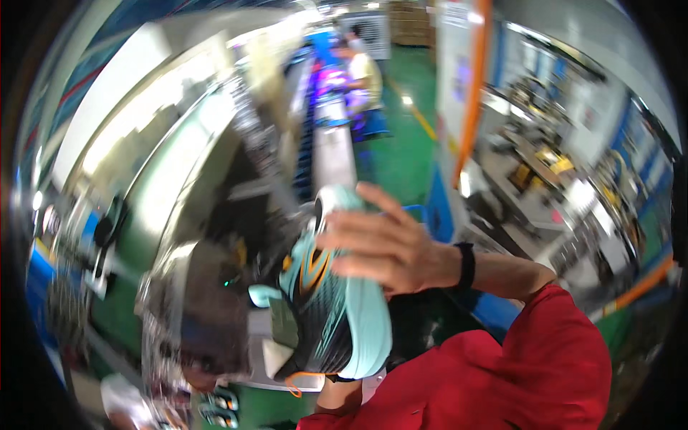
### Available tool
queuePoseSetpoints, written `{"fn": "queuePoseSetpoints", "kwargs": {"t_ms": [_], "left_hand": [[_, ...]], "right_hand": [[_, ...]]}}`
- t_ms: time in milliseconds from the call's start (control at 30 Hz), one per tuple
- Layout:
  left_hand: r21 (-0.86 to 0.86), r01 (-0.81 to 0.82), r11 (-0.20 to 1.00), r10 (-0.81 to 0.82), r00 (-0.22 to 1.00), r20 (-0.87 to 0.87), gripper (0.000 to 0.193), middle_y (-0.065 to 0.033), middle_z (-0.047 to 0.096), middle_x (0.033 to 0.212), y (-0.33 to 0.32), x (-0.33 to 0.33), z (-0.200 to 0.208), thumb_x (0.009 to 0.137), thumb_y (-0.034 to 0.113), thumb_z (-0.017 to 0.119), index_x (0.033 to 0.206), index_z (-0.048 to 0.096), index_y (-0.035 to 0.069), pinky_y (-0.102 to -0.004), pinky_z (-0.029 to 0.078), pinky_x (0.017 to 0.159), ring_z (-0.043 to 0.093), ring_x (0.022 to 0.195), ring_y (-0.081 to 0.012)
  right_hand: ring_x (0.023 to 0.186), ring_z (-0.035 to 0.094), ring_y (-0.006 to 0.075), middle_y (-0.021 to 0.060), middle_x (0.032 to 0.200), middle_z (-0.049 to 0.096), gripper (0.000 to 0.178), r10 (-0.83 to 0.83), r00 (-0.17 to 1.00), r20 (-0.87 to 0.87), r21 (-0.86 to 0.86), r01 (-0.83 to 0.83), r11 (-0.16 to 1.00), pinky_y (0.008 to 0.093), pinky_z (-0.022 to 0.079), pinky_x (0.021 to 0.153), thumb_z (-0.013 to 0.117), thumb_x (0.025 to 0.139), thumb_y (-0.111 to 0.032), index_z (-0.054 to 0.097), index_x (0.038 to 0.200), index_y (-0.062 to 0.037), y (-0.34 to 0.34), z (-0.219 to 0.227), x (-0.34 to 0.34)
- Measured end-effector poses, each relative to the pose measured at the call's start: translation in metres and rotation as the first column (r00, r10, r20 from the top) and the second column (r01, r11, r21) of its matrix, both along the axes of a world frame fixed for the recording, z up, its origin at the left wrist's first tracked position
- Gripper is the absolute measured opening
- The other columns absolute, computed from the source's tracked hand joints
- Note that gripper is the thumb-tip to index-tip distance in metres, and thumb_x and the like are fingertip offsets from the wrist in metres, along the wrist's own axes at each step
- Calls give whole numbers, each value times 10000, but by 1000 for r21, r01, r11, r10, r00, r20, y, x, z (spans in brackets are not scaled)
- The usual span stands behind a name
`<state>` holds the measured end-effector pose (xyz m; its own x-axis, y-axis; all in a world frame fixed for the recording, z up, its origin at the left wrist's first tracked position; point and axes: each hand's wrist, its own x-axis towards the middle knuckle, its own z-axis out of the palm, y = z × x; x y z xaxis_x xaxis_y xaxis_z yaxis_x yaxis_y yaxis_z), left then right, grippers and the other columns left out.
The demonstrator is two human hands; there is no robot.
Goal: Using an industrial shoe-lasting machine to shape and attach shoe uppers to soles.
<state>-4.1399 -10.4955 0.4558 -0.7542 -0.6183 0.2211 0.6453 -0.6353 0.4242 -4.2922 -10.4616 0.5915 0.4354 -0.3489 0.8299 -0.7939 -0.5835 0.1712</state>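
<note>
Red sleeve (545, 358) fills the lower right corner, and from it the right forearm, with a black wristband (466, 265), reaches left to the right hand (383, 247), whose spread fingers press over the upper side of a sports shoe (333, 301). That shoe, pale mint with a dark striped side panel and orange accents, is held up in front of the camera, toe end upward, its mint sole turned to the right and an orange lace end (297, 383) hanging at the bottom. Below the shoe only a wrist of the left hand (340, 390) shows; whether it grips the heel cannot be told, and the two hands are apart, one above and one beneath. Behind, motion blur smears the view: a long grey conveyor line (333, 150) runs away to a seated person in a pale yellow top (364, 72). An orange upright post (474, 86) edges a white panel, stacked brown cartons (410, 21) stand far back, and the floor (401, 158) is green.
</note>
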Motion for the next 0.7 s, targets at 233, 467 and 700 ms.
{"fn": "queuePoseSetpoints", "kwargs": {"t_ms": [233,467,700], "left_hand": [[-231,54,972,12,961,276,711,-160,469,1390,123,-115,15,947,597,388,1428,375,73,-489,342,1094,488,1241,-328],[-680,156,717,162,911,380,727,-135,455,1361,274,-265,-11,870,83,643,1464,233,-2,-354,370,1036,480,1214,-224],[-596,621,509,-289,776,561,733,-176,327,1498,429,-378,-39,917,149,629,1498,205,6,-362,368,1060,403,1328,-265]], "right_hand": [[1262,485,298,124,1349,501,556,-368,914,172,519,233,822,491,341,1101,665,836,-106,415,1333,-113,233,-58,-114],[1093,565,212,117,1275,540,919,-392,-21,920,383,-172,908,331,440,992,812,684,-206,314,1446,-83,404,-126,-172],[976,567,134,51,1066,616,572,-278,-393,877,448,455,770,282,454,903,764,616,-88,607,1162,-20,575,-194,-244]]}}
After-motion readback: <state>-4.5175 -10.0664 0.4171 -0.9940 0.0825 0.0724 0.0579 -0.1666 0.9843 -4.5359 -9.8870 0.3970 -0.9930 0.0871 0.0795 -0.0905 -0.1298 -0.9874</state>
